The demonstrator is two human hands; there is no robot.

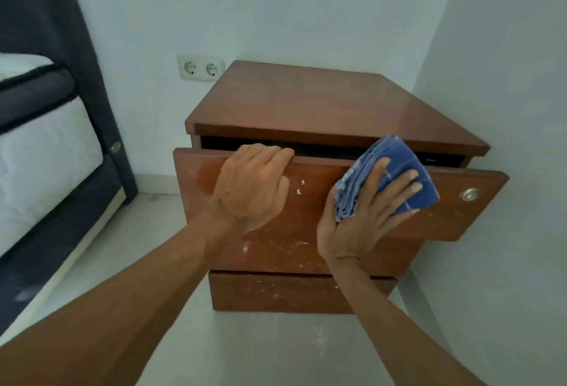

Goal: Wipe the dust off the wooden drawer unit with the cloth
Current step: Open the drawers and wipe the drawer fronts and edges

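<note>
Well, bed (46,152) and socket (201,68) lie left of the drawer unit (306,100); top drawer (454,211) juts out, left grip (251,183) curled over its edge, right grip (365,214), fingers straight, pressing cloth (402,155) against its front.

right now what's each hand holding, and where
Left hand grips the drawer front by its top edge; right hand presses the folded cloth against it with flat fingers.
</note>
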